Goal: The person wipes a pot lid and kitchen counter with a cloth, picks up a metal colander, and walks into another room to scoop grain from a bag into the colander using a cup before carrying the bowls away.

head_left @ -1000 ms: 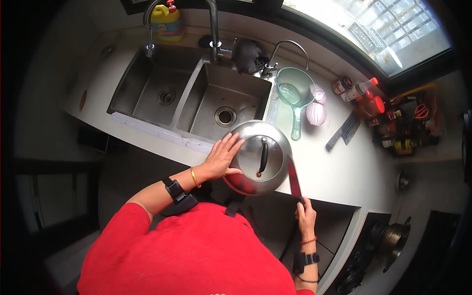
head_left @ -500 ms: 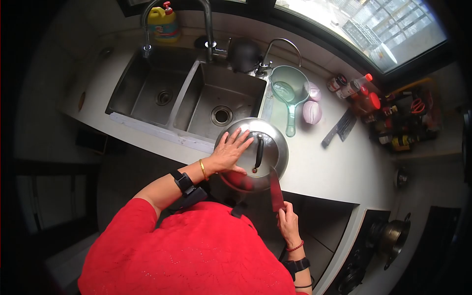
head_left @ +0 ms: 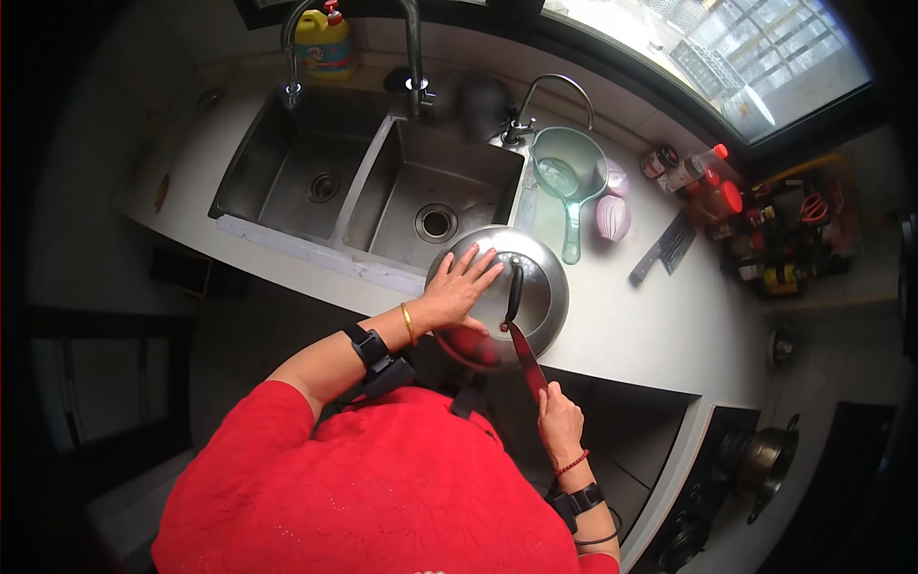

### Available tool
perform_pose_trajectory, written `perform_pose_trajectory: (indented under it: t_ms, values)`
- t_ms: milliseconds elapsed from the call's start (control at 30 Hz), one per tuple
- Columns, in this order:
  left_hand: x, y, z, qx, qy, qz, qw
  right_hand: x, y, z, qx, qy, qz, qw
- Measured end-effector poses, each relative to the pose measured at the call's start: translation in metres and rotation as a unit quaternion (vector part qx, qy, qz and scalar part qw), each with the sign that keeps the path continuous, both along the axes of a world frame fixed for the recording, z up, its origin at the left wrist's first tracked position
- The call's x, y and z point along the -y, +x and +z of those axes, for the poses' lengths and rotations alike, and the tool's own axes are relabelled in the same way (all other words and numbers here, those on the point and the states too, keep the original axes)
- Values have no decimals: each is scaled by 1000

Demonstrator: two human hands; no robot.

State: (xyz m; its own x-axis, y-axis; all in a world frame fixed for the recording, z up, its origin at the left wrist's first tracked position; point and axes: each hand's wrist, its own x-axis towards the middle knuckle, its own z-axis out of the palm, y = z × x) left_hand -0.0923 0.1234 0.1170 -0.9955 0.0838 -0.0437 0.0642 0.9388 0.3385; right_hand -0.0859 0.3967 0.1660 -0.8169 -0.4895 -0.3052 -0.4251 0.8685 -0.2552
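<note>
A domed metal pot lid [head_left: 543, 287] with a black handle [head_left: 515, 292] lies at the counter's front edge, overlapping the right sink's corner. My left hand [head_left: 457, 292] is spread flat on the lid's left side, its fingers pointing toward the handle. In my right hand [head_left: 560, 418] is a knife [head_left: 528, 361], its blade reflecting red. The knife's tip reaches the screw at the near end of the lid's handle; whether it sits in the screw I cannot tell. My right fingers are wrapped round the knife's grip, which they hide.
Behind the lid stands a green translucent ladle [head_left: 571, 215] beside halved onions [head_left: 613, 218]. Farther right lie a cleaver [head_left: 662, 249] and several jars [head_left: 715, 202]. A double sink [head_left: 390, 182] is at the left, and a pot [head_left: 768, 455] sits on the stove at the lower right.
The knife's tip has moved left, from the lid's lower right onto the screw at the handle's near end. My left hand remains spread on the lid.
</note>
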Motion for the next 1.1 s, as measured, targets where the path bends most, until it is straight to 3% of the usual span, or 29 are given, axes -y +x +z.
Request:
perform_pose_trajectory:
  t_ms: [467, 600, 900, 1100]
  values:
    - [1, -11, -5, 5, -9, 10, 1000, -20, 19, -15, 76, 5, -12, 997]
    - [-1, -7, -4, 1, 4, 11, 1000, -20, 10, -20, 99, -154, -69, 981]
    - [-2, -9, -6, 2, 0, 9, 1000, 2, 6, -19, 19, -11, -49, 999]
    - [-4, -7, -8, 4, -2, 14, 1000, -3, 1, -21, 0, -38, -46, 998]
